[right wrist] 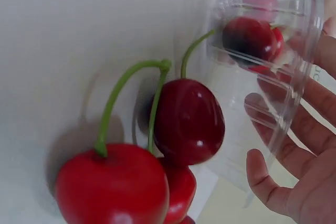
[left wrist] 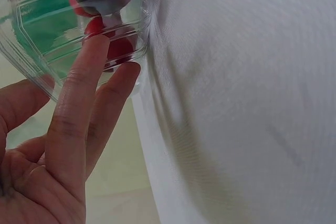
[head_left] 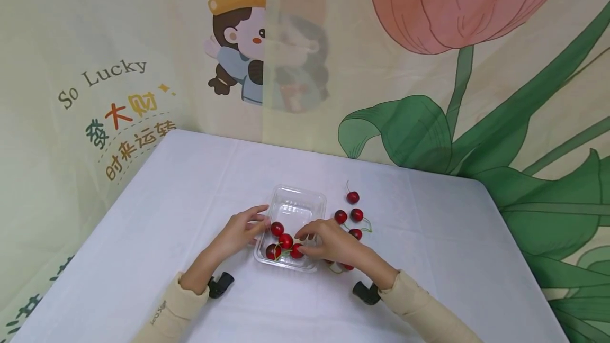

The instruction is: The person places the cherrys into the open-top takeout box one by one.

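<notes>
Yo, your left grip is relaxed against the clear tub, your right grip hangs loose over its right edge; four cherries inside, other cherries right of it on the worktop.

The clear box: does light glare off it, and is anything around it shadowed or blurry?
Head view: pale glints on the box; right wrist view: highlights on the dark cherry, soft shadow on the cloth; left wrist view: greyish shadow streaks on the cloth, backdrop out of focus.
</notes>
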`<state>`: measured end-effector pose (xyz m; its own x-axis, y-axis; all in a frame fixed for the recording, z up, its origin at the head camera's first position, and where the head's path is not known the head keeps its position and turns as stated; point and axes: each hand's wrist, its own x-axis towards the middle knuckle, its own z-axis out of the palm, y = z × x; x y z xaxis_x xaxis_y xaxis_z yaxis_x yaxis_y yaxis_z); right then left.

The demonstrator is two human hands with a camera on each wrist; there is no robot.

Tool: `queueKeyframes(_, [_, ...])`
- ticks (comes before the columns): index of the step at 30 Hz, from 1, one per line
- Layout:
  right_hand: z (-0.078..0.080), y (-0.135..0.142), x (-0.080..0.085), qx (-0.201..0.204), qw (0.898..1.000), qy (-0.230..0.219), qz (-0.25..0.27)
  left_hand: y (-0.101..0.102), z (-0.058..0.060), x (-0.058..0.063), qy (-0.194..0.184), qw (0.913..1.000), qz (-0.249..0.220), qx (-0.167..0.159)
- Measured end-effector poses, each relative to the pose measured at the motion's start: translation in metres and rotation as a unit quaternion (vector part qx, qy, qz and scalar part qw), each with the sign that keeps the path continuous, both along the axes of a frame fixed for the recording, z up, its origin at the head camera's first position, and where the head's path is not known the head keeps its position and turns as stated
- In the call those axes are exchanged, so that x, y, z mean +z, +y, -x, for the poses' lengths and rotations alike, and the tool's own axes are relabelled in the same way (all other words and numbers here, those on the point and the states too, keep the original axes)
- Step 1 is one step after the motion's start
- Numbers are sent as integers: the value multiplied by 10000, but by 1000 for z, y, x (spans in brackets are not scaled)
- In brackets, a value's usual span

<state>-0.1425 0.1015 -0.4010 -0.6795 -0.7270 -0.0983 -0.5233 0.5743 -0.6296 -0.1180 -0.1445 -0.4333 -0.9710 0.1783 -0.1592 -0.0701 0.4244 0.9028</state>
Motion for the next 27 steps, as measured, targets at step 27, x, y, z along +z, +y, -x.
queueKeyframes(27, [22, 123, -5, -2397, 9608, 1240, 634, -1, 0, 0, -4, 10000, -43, -67])
